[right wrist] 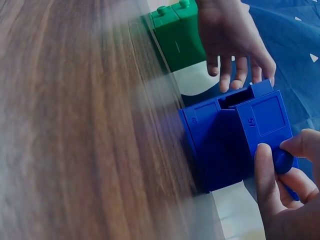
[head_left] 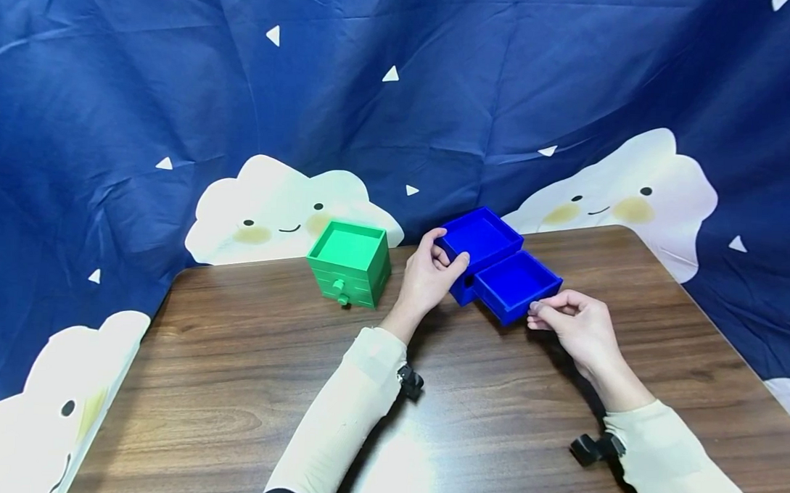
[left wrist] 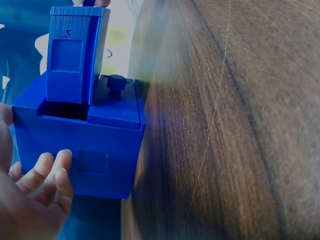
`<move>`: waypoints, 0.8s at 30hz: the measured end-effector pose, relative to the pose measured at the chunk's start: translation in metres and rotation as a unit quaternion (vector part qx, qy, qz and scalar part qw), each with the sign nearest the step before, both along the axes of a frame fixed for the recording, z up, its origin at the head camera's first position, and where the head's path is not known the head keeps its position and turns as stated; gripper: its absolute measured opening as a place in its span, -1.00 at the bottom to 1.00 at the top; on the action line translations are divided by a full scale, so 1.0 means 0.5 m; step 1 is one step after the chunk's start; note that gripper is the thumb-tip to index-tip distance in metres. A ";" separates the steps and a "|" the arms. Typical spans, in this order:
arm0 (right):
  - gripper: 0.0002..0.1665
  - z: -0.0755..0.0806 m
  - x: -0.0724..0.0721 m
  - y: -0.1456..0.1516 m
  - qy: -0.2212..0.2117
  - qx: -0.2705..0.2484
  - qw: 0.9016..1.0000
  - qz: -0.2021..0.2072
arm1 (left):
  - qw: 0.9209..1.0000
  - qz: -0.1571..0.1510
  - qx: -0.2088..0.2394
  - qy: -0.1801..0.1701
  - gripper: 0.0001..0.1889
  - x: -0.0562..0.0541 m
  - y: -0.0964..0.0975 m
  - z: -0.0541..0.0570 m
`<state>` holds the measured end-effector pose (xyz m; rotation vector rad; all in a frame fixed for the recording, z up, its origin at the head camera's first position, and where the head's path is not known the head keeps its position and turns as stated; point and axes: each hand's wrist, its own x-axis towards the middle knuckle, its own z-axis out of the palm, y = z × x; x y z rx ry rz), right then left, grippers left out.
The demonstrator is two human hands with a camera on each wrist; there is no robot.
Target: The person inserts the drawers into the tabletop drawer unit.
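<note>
A small blue drawer box (head_left: pixel 479 238) with a shallow tray top stands near the table's back edge. Its upper drawer (head_left: pixel 519 281) is pulled far out toward the right and looks empty. My left hand (head_left: pixel 426 276) holds the box at its left side, thumb on the near side of the top. With thumb and fingers, my right hand (head_left: pixel 578 329) pinches the round knob (right wrist: pixel 283 160) on the drawer's front. Below it, the left wrist view shows a second knob (left wrist: pixel 116 83) on a lower drawer that sits pushed in.
To the left of the blue box stands a similar green drawer box (head_left: pixel 350 270) with two knobs, its drawers pushed in. Both are on a brown wooden table (head_left: pixel 247 372). Behind the back edge hangs a dark blue cloth (head_left: pixel 439 96) with cloud prints.
</note>
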<state>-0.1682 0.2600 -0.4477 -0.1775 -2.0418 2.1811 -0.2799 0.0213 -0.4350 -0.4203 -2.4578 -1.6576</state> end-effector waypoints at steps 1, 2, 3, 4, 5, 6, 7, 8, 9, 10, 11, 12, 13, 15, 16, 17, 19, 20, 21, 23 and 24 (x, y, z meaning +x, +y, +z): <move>-0.80 0.000 0.000 -0.002 0.001 0.000 1.000 0.001 | 1.000 0.001 0.001 0.000 -0.37 0.000 0.000 0.000; -0.80 0.001 -0.001 -0.004 0.001 -0.001 1.000 0.002 | 1.000 0.001 0.001 0.001 -0.37 0.000 0.000 0.000; -0.80 0.001 -0.001 -0.006 0.002 -0.001 1.000 0.003 | 1.000 0.001 0.001 0.001 -0.37 0.000 0.000 0.000; -0.79 0.002 -0.001 -0.008 0.003 -0.001 1.000 0.004 | 1.000 0.000 0.001 0.001 -0.37 0.000 -0.001 0.000; -0.79 0.002 -0.002 -0.010 0.003 -0.002 1.000 0.005 | 1.000 0.000 0.001 0.000 -0.37 0.000 -0.001 0.000; -0.80 0.002 -0.002 -0.012 0.004 -0.003 1.000 0.007 | 1.000 0.000 0.001 0.000 -0.37 0.000 -0.001 0.000; -0.80 0.003 -0.002 -0.013 0.004 -0.004 1.000 0.008 | 1.000 0.000 0.002 -0.001 -0.37 0.000 -0.001 0.000; -0.80 0.003 -0.003 -0.015 0.004 -0.004 1.000 0.009 | 1.000 0.000 0.001 -0.002 -0.37 0.000 -0.001 0.000; -0.80 0.003 -0.003 -0.016 0.004 -0.003 1.000 0.008 | 1.000 0.000 0.001 -0.003 -0.37 0.000 -0.001 -0.001; -0.80 0.003 -0.003 -0.017 0.003 -0.003 1.000 0.009 | 1.000 0.000 0.001 -0.003 -0.36 0.000 -0.001 -0.001; -0.80 0.004 -0.003 -0.018 0.003 -0.003 1.000 0.009 | 1.000 0.000 0.001 -0.003 -0.36 -0.001 -0.001 -0.001; -0.81 0.004 -0.004 -0.018 0.002 -0.002 1.000 0.010 | 1.000 0.000 0.001 -0.003 -0.36 -0.001 -0.001 -0.001; -0.81 0.004 -0.004 -0.019 0.001 -0.002 1.000 0.010 | 1.000 0.000 0.001 -0.003 -0.37 -0.001 -0.002 -0.001; -0.80 0.005 -0.006 -0.022 0.000 -0.004 1.000 0.012 | 1.000 0.000 0.000 -0.001 -0.37 0.000 -0.001 -0.001; -0.80 0.005 -0.006 -0.023 0.001 -0.004 1.000 0.013 | 1.000 0.000 0.001 -0.001 -0.37 0.000 -0.001 -0.001; -0.80 0.005 -0.007 -0.025 0.002 -0.004 1.000 0.014 | 1.000 0.000 0.001 -0.001 -0.37 -0.001 -0.001 0.000; -0.79 0.006 -0.008 -0.028 0.006 -0.005 1.000 0.014 | 1.000 0.000 0.003 -0.003 -0.37 0.000 -0.001 0.001; -0.79 0.005 -0.009 -0.029 0.008 -0.005 1.000 0.014 | 1.000 -0.001 0.004 -0.004 -0.37 -0.001 -0.001 0.000; -0.79 0.005 -0.009 -0.030 0.011 -0.006 1.000 0.014 | 1.000 -0.001 0.003 -0.005 -0.37 -0.001 -0.001 0.001; -0.79 0.005 -0.009 -0.031 0.011 -0.008 1.000 0.013 | 1.000 -0.003 0.003 -0.007 -0.37 -0.001 -0.001 0.001; -0.78 0.005 -0.009 -0.031 0.011 -0.009 1.000 0.013 | 1.000 -0.003 0.003 -0.007 -0.37 -0.001 -0.001 0.000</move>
